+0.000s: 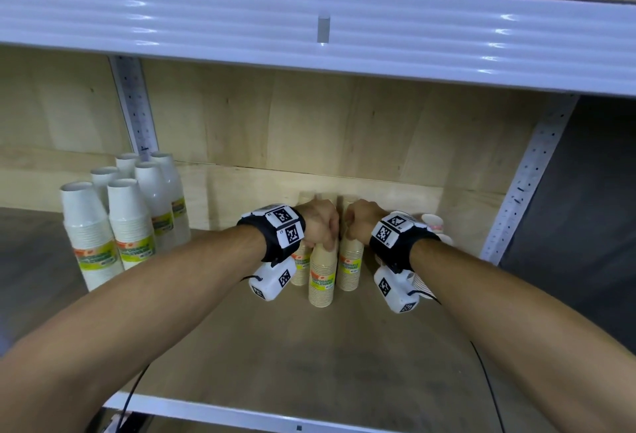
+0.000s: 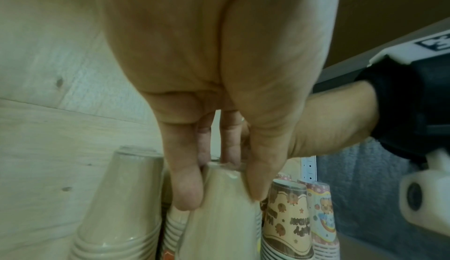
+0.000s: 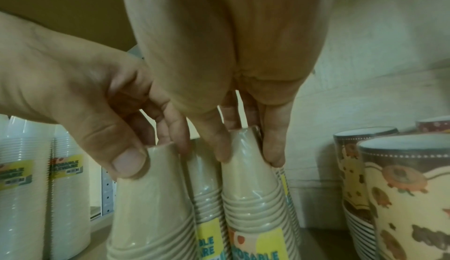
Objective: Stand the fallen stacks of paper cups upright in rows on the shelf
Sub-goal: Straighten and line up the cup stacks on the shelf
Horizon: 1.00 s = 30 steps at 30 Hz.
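Observation:
Several tan paper-cup stacks in clear wrap stand upside down mid-shelf. My left hand (image 1: 321, 226) pinches the top of the front tan stack (image 1: 321, 274) from above; in the left wrist view its thumb and fingers (image 2: 187, 196) clamp that stack's narrow end (image 2: 219, 216). My right hand (image 1: 358, 222) pinches the top of the neighbouring tan stack (image 1: 350, 265), shown close up in the right wrist view (image 3: 253, 187) with my right hand (image 3: 248, 154) on it. Both held stacks are upright and close together. A third tan stack (image 1: 299, 271) stands behind the left wrist.
Several white cup stacks (image 1: 127, 219) stand in rows at the shelf's left. Patterned cup stacks (image 3: 401, 196) sit at the right, by the upright post (image 1: 530, 185). The wooden back wall (image 1: 344, 130) is close behind. An upper shelf (image 1: 309, 30) hangs overhead. Bare shelf board (image 1: 309, 357) lies in front.

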Tool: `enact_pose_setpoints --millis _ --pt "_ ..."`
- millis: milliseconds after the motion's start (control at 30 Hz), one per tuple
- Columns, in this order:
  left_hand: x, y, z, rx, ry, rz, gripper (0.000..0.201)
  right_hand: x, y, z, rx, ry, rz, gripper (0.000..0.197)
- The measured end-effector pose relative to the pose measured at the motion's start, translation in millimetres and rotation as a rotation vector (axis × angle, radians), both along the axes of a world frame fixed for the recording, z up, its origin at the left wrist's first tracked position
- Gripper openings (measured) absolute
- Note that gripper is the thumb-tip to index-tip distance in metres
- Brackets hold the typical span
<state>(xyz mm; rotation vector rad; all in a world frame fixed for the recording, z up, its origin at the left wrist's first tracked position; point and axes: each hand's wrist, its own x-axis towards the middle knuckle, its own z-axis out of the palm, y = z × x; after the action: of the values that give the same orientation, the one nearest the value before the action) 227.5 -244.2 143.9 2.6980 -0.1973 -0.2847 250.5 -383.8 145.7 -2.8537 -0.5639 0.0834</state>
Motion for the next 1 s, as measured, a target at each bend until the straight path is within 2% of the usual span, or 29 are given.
enact_pose_setpoints --millis 200,433,567,600,733,1000 --pt "2 -1 0 -0.001 0.008 -0.011 0.028 2 -1 2 0.004 0.046 -0.018 0.029" --pt "-2 3 9 0.024 -0.002 -0.019 0.03 0 -1 9 0.032 0.015 -0.053 0.033" --pt "-6 10 28 0.055 -0.054 0.007 0.029 0 6 24 0.037 -0.031 -0.076 0.008" --pt "-7 14 34 0.051 -0.061 0.019 0.028 0 8 29 0.046 -0.044 -0.075 0.009" --pt "-13 34 62 0.051 -0.105 0.075 0.031 -4 20 46 0.104 -0.089 -0.038 0.038" --pt "-48 100 110 0.098 -0.184 0.223 0.031 -25 85 70 0.128 -0.139 0.148 0.04"
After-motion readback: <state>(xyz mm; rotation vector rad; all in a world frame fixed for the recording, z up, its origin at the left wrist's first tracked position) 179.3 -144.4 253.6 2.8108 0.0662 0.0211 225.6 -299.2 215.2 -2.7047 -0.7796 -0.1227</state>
